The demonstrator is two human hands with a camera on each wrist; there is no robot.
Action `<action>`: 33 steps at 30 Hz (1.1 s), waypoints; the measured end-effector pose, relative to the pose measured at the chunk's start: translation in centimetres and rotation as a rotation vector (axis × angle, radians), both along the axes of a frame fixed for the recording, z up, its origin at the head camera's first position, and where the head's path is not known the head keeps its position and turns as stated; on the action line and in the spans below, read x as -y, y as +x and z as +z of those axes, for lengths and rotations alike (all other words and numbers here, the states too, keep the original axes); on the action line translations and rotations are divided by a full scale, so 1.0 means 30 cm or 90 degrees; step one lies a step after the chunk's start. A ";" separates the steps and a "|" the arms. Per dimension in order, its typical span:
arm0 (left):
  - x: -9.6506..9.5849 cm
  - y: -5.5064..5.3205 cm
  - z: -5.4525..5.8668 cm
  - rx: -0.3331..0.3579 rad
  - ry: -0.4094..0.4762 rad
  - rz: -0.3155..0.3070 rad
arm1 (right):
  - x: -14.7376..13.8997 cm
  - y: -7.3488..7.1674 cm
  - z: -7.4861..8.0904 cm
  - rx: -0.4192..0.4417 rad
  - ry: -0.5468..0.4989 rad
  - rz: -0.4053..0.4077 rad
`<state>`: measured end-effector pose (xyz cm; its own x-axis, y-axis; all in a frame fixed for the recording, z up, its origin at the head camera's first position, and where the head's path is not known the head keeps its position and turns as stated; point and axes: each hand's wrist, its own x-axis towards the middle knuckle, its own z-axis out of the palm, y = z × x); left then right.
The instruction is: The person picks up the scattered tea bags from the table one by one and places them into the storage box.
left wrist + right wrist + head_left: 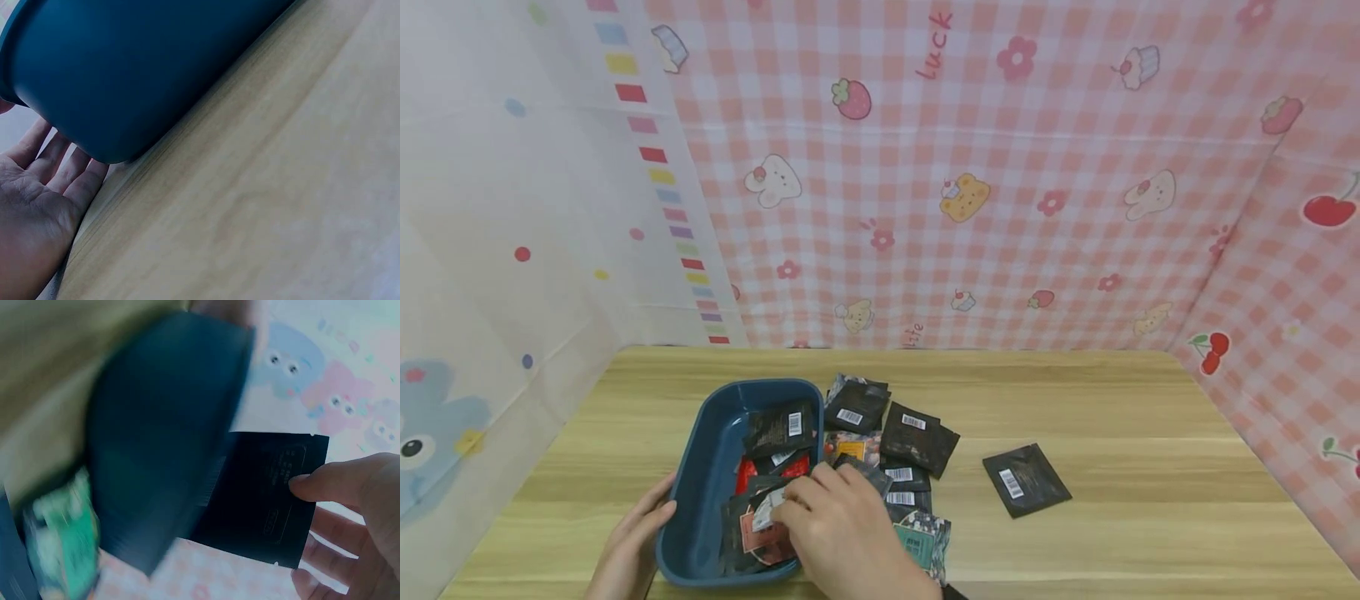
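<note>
A dark blue plastic box [700, 517] holds several flat square packets, mostly black with white labels. My left hand [634, 533] rests against the box's left side. The left wrist view shows its fingers [59, 159] extended along the box's outer wall. My right hand [853, 533] is over the box's right rim. In the right wrist view it pinches a flat black packet [269, 500] at one edge, thumb [337, 481] on the near face. Inside the box, a black packet [778, 429] lies toward the back, and red packets [747, 475] show below it.
To the right of the box lies a loose pile of packets, including black ones [917, 437], an orange-labelled one [853, 448] and a green-labelled one [917, 542]. Farther right, a single black packet [1028, 481] lies on the wooden table [1150, 533]. Patterned cloth hangs behind.
</note>
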<state>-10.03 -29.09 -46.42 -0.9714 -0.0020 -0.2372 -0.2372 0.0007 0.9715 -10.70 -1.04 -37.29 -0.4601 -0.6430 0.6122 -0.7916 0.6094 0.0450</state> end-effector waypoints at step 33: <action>0.009 0.006 -0.014 -0.006 -0.008 -0.021 | -0.038 -0.099 -0.047 0.173 0.035 -0.059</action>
<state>-9.84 -29.35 -46.86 -0.9733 0.0279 -0.2278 -0.2273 0.0201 0.9736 -13.66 0.12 -38.69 -0.6610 -0.6191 0.4240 -0.7200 0.6825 -0.1259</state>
